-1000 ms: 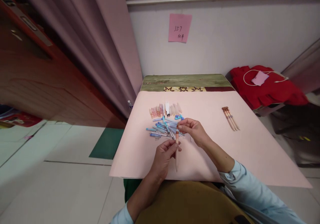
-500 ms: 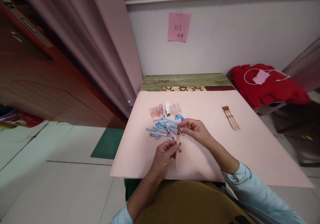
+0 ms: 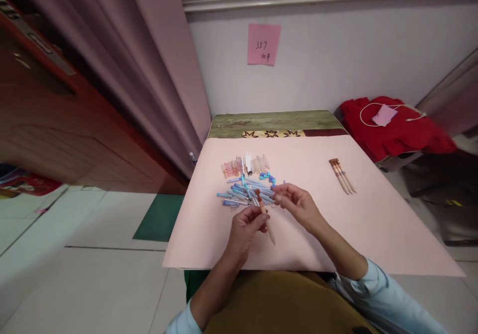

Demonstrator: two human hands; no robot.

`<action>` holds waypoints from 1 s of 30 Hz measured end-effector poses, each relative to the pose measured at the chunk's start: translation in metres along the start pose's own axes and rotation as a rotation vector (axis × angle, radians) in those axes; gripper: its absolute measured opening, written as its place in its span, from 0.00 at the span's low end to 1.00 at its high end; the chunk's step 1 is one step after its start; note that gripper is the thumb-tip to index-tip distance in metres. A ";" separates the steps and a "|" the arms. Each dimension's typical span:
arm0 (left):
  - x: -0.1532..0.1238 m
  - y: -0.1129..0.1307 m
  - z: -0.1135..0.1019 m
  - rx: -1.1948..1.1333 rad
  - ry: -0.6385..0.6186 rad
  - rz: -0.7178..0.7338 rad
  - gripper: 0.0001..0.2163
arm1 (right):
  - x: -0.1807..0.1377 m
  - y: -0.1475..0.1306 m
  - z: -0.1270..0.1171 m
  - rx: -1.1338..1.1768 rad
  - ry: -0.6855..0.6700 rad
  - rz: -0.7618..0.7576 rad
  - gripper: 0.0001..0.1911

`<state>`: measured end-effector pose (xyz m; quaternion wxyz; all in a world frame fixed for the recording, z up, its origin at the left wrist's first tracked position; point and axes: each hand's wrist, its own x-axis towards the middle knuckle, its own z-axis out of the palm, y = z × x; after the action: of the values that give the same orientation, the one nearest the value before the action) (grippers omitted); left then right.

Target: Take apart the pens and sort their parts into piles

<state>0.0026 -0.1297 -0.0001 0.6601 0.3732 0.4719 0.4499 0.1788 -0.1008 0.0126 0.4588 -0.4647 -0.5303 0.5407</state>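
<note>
My left hand (image 3: pixel 244 229) is closed around the middle of a pen (image 3: pixel 270 232) with a brown topper at its upper end. The pen tilts, its pale tip pointing down toward me. Just right of it, my right hand (image 3: pixel 298 205) hovers with thumb and fingers apart, touching nothing I can see. Behind both hands lies a loose pile of blue pen parts (image 3: pixel 242 192). Small blue caps (image 3: pixel 268 177) sit at the pile's far right.
Pink pen barrels (image 3: pixel 232 167), white refills (image 3: pixel 248 164) and pale pen parts (image 3: pixel 260 163) form a row farther back. Several brown-topped pens (image 3: pixel 342 177) lie side by side at the right of the pink-covered table (image 3: pixel 313 160). A red cloth (image 3: pixel 405 137) with a white cable is beyond the right edge.
My right hand has let go of the pen's brown top and moved slightly right. In my left hand the pen has tilted, its top now leaning left.
</note>
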 end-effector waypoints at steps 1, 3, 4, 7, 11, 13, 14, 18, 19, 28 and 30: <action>0.002 0.000 0.000 -0.001 0.017 0.014 0.11 | -0.006 0.003 0.001 -0.054 0.001 0.015 0.17; 0.005 0.000 0.001 -0.002 0.050 0.036 0.11 | -0.018 0.010 0.006 -0.170 -0.007 0.041 0.16; 0.006 0.000 0.001 -0.001 0.061 0.043 0.11 | -0.024 0.014 0.009 -0.213 -0.001 0.041 0.16; 0.010 -0.004 0.004 0.013 0.072 0.051 0.11 | -0.035 0.020 0.016 -0.324 0.055 0.017 0.15; 0.013 -0.008 0.010 0.036 0.073 0.060 0.11 | -0.037 0.023 0.015 -0.417 0.102 -0.034 0.13; 0.013 -0.008 0.013 0.041 0.076 0.067 0.11 | -0.037 0.023 0.012 -0.429 0.103 -0.050 0.11; 0.013 -0.008 0.016 0.046 0.072 0.070 0.11 | -0.038 0.023 0.011 -0.428 0.102 -0.055 0.10; 0.014 -0.006 0.026 0.056 0.036 0.070 0.12 | -0.041 0.025 0.006 -0.414 0.129 -0.056 0.07; 0.014 -0.006 0.028 0.057 0.028 0.068 0.12 | -0.041 0.026 0.004 -0.411 0.147 -0.056 0.06; 0.011 -0.019 -0.020 0.382 0.246 0.179 0.15 | -0.016 0.052 -0.144 -0.500 0.611 0.035 0.18; 0.008 -0.022 -0.040 0.511 0.332 0.226 0.16 | -0.008 0.053 -0.190 -0.695 0.720 0.166 0.18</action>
<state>-0.0297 -0.1268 -0.0340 0.4050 0.4984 0.6262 0.4421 0.3679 -0.0820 -0.0410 0.3861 -0.7875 -0.4483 0.1725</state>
